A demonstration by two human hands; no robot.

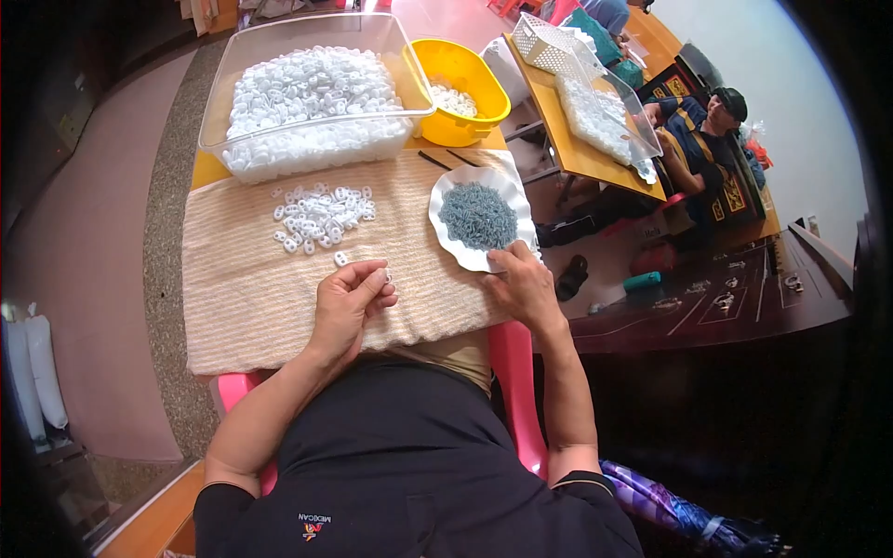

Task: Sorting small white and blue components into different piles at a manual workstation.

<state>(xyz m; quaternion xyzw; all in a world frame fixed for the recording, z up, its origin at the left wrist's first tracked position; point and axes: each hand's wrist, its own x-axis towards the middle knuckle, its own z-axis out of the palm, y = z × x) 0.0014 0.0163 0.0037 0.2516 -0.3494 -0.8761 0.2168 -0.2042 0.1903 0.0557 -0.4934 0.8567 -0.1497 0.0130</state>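
While the left grip (344, 309) pinches a small white piece (389, 276), the right grip (528, 285) has its fingertips bunched at the near rim of a scalloped plate (455, 254); whether they pinch anything, I cannot tell. The white piece looks light, stiff and slippery, likely best held by its edges. Ahead of the right grip lie tiny blue-grey pieces (477, 215); ahead of the left, two-holed white plastic ovals (321, 219); farther, a clear plastic bin (298, 35).

Left forearm (270, 409): bare, pointed to 1 o'clock
Left hand (351, 302): thumb and forefinger were pinched
Right forearm (569, 391): bare, pointed near 12
Right hand (524, 285): back uppermost, lay at left's 3 o'clock
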